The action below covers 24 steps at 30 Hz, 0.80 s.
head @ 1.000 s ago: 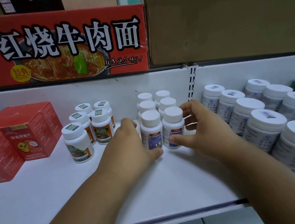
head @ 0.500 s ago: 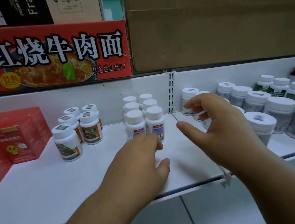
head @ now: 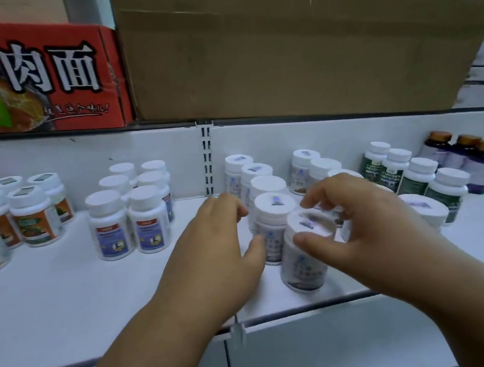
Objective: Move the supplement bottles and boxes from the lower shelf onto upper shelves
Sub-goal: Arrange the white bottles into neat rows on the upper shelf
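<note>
A row of large white-capped supplement bottles runs front to back on the white shelf (head: 68, 308). My right hand (head: 366, 229) wraps the frontmost bottle (head: 303, 270), which leans slightly near the shelf edge: thumb on its front, fingers curled over the lid. My left hand (head: 218, 252) rests on the shelf just left of the second bottle (head: 269, 225), thumb touching its side, fingers loosely curled and holding nothing. Small bottles with blue labels (head: 110, 228) stand in a block further left.
Orange-labelled bottles (head: 33, 219) stand at far left, green-labelled bottles (head: 446, 190) and dark purple bottles with amber caps (head: 470, 157) at right. A red noodle carton (head: 27, 81) and a big brown cardboard box (head: 279, 43) fill the shelf above. A slotted upright (head: 208, 160) splits the back wall.
Both hands left the small blue-label bottles and shifted right to the large white bottles. My right hand has closed on the front one; the view has swung right.
</note>
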Available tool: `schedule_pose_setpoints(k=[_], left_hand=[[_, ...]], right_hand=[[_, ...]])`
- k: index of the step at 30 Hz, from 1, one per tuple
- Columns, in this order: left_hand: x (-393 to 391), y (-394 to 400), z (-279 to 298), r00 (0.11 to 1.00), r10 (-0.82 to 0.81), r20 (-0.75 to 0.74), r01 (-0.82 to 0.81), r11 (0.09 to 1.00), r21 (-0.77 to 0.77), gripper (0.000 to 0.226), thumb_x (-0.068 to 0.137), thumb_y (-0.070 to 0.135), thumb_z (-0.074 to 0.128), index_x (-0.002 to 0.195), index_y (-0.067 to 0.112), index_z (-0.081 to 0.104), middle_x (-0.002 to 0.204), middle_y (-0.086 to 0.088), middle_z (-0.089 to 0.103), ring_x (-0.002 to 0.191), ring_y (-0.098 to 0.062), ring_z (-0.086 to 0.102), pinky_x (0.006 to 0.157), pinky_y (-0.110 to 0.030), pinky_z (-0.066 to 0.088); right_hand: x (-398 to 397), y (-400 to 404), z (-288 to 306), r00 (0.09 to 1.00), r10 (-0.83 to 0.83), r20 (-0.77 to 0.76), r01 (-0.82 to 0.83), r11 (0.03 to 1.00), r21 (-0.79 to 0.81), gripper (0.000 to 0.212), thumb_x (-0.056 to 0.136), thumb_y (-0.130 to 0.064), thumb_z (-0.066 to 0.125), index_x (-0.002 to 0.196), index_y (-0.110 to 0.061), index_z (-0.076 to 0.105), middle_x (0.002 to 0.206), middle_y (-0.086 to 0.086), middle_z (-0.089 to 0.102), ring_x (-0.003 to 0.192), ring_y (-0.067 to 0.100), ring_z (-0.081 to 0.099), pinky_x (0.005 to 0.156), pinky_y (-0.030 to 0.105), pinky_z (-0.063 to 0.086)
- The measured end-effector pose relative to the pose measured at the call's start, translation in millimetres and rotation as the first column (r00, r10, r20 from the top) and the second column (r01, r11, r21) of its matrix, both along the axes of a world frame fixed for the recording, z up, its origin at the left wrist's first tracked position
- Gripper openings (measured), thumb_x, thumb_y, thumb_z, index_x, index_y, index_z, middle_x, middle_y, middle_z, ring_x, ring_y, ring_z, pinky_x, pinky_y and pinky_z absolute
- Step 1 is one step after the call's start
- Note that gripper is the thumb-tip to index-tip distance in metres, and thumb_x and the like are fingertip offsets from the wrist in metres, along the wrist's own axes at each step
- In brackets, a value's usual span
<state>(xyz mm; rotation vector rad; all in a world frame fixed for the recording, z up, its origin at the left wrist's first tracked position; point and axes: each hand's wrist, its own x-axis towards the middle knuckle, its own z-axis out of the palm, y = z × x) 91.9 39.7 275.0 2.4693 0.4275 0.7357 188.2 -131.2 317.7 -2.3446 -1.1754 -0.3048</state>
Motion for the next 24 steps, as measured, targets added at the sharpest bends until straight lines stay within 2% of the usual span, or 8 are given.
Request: schedule_pose_setpoints(k=[3,5,11,16,19,21,24], left_hand=[[13.9,-13.0,-4.3,1.000,0.009,0.018,-0.007,0.996,-0.083,0.038,0.081,0.047,0.065,0.108,0.045,0.038,0.110,0.024,0.048,0.099,0.002,0.050,0.081,-0.023,0.043],[20.9,-17.5,-4.9,1.000,0.018,0.022,-0.015,0.991,-0.133,0.044,0.080,0.044,0.068,0.112,0.049,0.038,0.110,0.025,0.051,0.098,0.007,0.050,0.078,-0.018,0.043],[28.9,-11.7,-2.8,1.000,0.020,0.008,-0.018,0.992,-0.126,0.051,0.077,0.040,0.069,0.121,0.053,0.046,0.107,0.021,0.055,0.084,0.006,0.055,0.077,-0.020,0.048],[25.3,4.4,2.6,1.000,-0.005,0.019,0.009,0.980,-0.200,0.045,0.066,0.051,0.066,0.109,0.043,0.054,0.108,0.022,0.056,0.092,0.005,0.056,0.082,-0.032,0.053],[21.2,10.1,6.3,1.000,-0.015,0.019,0.020,0.971,-0.237,0.047,0.058,0.061,0.062,0.099,0.041,0.051,0.099,0.024,0.062,0.089,0.003,0.060,0.077,-0.036,0.055],[16.0,16.1,7.5,0.999,0.016,0.030,-0.009,0.973,-0.232,0.044,0.061,0.056,0.069,0.097,0.040,0.051,0.095,0.021,0.063,0.083,0.000,0.061,0.075,-0.035,0.054],[13.0,27.7,9.5,0.997,0.067,0.035,-0.059,0.978,-0.200,0.042,0.070,0.044,0.073,0.103,0.037,0.048,0.099,0.017,0.060,0.081,0.000,0.058,0.074,-0.028,0.049]], right_hand=[[12.0,-4.9,-6.0,0.996,0.076,-0.038,-0.076,0.997,-0.017,0.034,0.069,-0.057,0.063,0.098,-0.041,0.052,0.098,-0.022,0.054,0.089,-0.003,0.050,0.071,0.010,0.038],[19.0,-6.8,-7.3,0.991,0.116,-0.070,-0.117,0.993,0.000,0.033,0.070,-0.055,0.065,0.097,-0.041,0.052,0.096,-0.022,0.055,0.087,-0.005,0.050,0.070,0.008,0.038],[29.1,-1.1,-12.5,0.980,0.167,-0.108,-0.157,0.983,0.094,0.037,0.066,-0.053,0.073,0.094,-0.037,0.054,0.089,-0.020,0.058,0.084,-0.002,0.052,0.069,0.011,0.040],[23.2,9.9,-13.0,0.978,0.165,-0.129,-0.151,0.982,0.116,0.044,0.059,-0.058,0.074,0.092,-0.037,0.054,0.088,-0.020,0.059,0.084,-0.001,0.054,0.067,0.014,0.043],[17.5,13.3,-12.7,0.973,0.170,-0.157,-0.152,0.981,0.118,0.044,0.060,-0.056,0.077,0.093,-0.037,0.056,0.089,-0.019,0.062,0.084,0.000,0.057,0.067,0.017,0.047],[13.6,13.3,-11.5,0.971,0.160,-0.179,-0.133,0.979,0.151,0.041,0.060,-0.053,0.077,0.092,-0.036,0.056,0.087,-0.018,0.064,0.082,0.003,0.059,0.067,0.021,0.049],[9.5,17.7,-9.1,0.974,0.113,-0.195,-0.085,0.985,0.147,0.041,0.061,-0.052,0.079,0.092,-0.038,0.055,0.087,-0.020,0.062,0.082,-0.001,0.058,0.065,0.016,0.048]])
